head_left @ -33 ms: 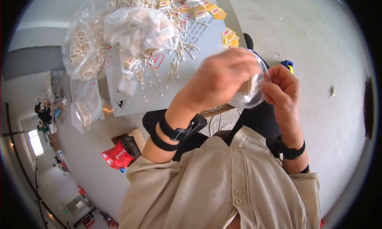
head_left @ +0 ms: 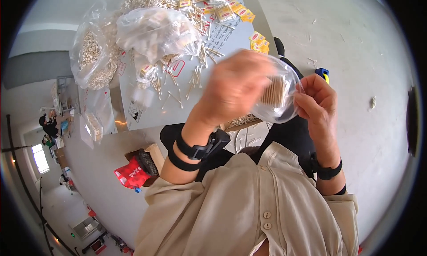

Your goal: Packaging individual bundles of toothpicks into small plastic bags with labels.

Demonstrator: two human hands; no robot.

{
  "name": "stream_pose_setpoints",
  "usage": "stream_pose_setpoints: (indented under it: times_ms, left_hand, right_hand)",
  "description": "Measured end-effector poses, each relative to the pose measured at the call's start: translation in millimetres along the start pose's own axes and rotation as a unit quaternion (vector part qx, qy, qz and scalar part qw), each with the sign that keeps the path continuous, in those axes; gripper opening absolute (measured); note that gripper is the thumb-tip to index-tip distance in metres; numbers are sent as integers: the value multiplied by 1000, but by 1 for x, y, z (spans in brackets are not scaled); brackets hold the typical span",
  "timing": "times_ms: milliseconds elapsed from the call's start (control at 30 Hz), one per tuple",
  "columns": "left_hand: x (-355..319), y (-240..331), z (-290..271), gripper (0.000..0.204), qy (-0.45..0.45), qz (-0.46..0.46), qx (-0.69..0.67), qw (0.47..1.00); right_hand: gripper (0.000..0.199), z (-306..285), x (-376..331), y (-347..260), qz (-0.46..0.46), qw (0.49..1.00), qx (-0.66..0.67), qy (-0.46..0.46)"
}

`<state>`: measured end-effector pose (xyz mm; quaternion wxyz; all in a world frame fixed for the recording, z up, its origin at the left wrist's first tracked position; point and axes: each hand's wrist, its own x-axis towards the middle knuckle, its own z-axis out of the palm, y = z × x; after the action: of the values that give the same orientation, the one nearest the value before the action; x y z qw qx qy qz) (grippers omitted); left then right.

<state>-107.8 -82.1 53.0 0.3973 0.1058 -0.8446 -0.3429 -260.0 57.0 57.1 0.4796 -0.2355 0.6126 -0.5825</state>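
A clear plastic bag [head_left: 284,116] hangs over my lap, with a bundle of cotton swabs [head_left: 275,94] showing inside it. My right hand [head_left: 318,101] pinches the bag's right edge between thumb and fingers. At the bag's left side is my left hand [head_left: 235,87], smeared by motion. Its fingers are too blurred to show whether they grip the bag. On the table beyond lie loose swabs [head_left: 193,82] and several yellow printed cards [head_left: 259,43].
Large clear bags of swabs [head_left: 91,56] stand on the grey table [head_left: 147,111] at the left. Small swab packs [head_left: 224,11] lie at its far end. Below the table's front edge sits an open box of swabs [head_left: 242,122]. A red packet [head_left: 132,174] rests at lower left.
My left hand has shifted left, baring more of the swabs in the bag. My right hand keeps its pinch almost in place.
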Motion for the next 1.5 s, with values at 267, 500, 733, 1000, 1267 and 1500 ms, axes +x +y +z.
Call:
stream_pose_setpoints:
  times_ms: [267, 500, 733, 1000, 1267, 1500]
  left_hand:
    - [-123, -184, -100, 14, 141, -282, 404, 859]
    - [-130, -237, -113, 22, -3, -326, 522, 789]
    - [-115, -153, -116, 16, 24, -445, 258, 857]
    - [-52, 20, -107, 17, 39, -448, -64, 891]
    - [-9, 64, 9, 23, -87, -296, 173, 935]
    - [-24, 33, 38, 14, -155, -163, 463, 857]
  right_hand:
    - [5, 3, 2, -4, 22, 1000, -1, -6]
    - [6, 0, -1, -5, 30, 999, 0, 28]
    - [5, 0, -3, -5, 16, 999, -19, 25]
    - [5, 1, -10, 3, -24, 999, -13, -29]
    - [6, 7, -12, 14, -47, 999, -7, -24]
    - [7, 6, -11, 19, -52, 997, 18, -49]
